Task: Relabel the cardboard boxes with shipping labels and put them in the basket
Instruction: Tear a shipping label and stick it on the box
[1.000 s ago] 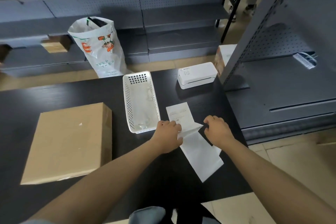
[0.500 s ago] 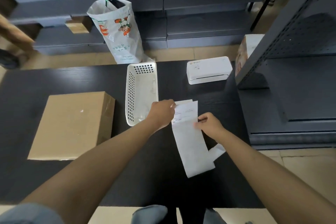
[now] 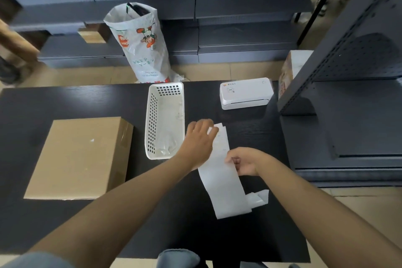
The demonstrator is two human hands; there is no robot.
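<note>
Both hands, left (image 3: 199, 141) and right (image 3: 243, 162), pinch the label strip (image 3: 221, 183), peeling one free; next, probably, it goes leftward onto the box (image 3: 78, 156).

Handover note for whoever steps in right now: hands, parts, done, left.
Left hand: holds the top of the label strip.
Right hand: pinches the strip's right edge at mid-length.
Strip lies on the black table, right of the white basket, its lower end curled.
Cardboard box: on the table left of the basket, no new label visible.
Label printer: at the table's far right.
Done: label in hand.
Left: peel label, stick on box, put box in basket.
</note>
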